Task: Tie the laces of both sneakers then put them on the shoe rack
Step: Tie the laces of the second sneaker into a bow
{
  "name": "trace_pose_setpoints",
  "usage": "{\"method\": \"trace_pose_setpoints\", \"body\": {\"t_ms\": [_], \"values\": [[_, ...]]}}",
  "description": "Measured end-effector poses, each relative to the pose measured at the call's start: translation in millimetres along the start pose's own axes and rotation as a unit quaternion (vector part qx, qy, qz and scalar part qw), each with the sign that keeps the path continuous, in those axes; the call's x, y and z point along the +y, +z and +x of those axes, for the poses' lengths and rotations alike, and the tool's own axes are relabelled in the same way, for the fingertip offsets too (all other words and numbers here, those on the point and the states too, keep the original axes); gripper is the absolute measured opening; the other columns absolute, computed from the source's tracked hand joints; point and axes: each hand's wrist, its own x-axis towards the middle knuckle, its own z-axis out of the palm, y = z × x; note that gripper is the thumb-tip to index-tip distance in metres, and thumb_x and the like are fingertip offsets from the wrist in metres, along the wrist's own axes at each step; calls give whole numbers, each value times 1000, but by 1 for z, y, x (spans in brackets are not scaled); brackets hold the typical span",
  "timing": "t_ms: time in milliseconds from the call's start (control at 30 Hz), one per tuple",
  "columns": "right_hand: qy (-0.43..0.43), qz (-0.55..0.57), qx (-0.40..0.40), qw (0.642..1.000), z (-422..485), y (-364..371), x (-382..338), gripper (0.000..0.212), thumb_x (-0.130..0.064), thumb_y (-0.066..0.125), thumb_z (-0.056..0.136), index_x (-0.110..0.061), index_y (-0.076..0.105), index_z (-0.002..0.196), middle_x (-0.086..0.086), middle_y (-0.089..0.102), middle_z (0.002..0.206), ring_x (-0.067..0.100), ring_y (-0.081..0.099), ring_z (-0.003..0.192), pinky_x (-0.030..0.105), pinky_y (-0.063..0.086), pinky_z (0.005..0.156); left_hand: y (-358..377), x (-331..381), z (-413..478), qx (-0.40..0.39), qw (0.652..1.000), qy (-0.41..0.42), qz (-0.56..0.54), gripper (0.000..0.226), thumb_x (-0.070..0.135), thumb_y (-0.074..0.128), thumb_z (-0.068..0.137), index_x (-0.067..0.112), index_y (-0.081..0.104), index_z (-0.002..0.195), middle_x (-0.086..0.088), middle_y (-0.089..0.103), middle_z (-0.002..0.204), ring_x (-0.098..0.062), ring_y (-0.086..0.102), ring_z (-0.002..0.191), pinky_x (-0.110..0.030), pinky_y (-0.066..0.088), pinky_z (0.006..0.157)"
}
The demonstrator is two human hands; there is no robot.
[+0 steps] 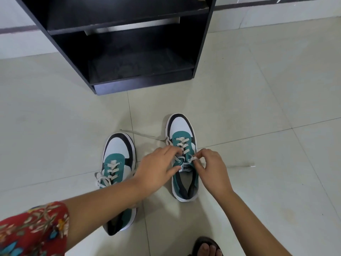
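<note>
teal right sneaker (182,163): left hand (158,169) and right hand (212,169) each pinching lace, should pull both ends evenly before looping.

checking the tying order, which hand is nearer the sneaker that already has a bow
Left. The left hand reaches over from beside the tied sneaker, its forearm crossing that shoe's heel; the right hand is on the other sneaker's far side.
</note>
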Motion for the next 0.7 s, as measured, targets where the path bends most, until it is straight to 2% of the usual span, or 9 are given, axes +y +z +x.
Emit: {"method": "trace_pose_setpoints", "body": {"t_ms": [133,200,300,367,433,500,567,700], "values": [[-14,-86,-59,994,1,-14,1,12,-22,55,87,-15,61,94,2,69,92,22,60,88,34,46,72,-1,-8,0,24,999,-16,14,27,48,61,82,30,59,101,14,65,95,-3,54,78,-15,38,62],[-29,-99,-97,990,0,-20,0,15,-29,55,88,-17,61,95,0,70,89,21,61,86,36,48,74,-2,-12,-4,30,999,-40,-7,22,45,62,82,28,64,96,14,67,91,0,52,75,-9,33,59],[-44,-64,-102,992,2,-21,-7,16,-32,52,91,-17,59,91,-1,70,89,20,62,85,37,50,73,-6,-12,-4,31,998,-62,-8,21,43,61,83,26,69,92,10,71,90,-6,61,79,-22,45,66],[-67,-120,-97,986,4,-17,-11,18,-30,47,92,-14,55,92,4,69,90,26,62,83,38,49,68,-10,-11,3,21,998,-55,27,26,47,58,84,25,71,91,8,73,86,-11,64,78,-28,49,71],[-86,-164,-112,976,6,-13,-15,21,-33,43,94,-15,49,87,6,65,84,29,59,80,37,44,63,-12,-10,11,16,998,-41,55,26,46,56,85,26,71,91,6,74,86,-15,65,80,-30,49,74],[-90,-159,-135,974,6,-16,-15,26,-35,40,95,-18,44,75,2,55,73,26,52,75,38,41,62,-15,-11,14,0,997,-22,78,22,40,55,88,27,71,98,6,73,92,-17,64,86,-28,46,74],[-60,-166,-139,974,6,-23,-10,34,-31,41,95,-18,37,64,-2,44,62,24,45,68,35,35,55,-19,-18,13,-18,995,-8,101,22,34,52,91,26,70,100,6,71,96,-17,62,91,-28,44,72],[32,-99,-78,992,0,-30,4,40,-23,50,86,-17,27,53,-1,32,49,19,32,51,33,22,49,-21,-40,1,-23,992,-49,114,19,31,51,92,21,66,92,7,68,95,-17,62,86,-26,35,60]]}}
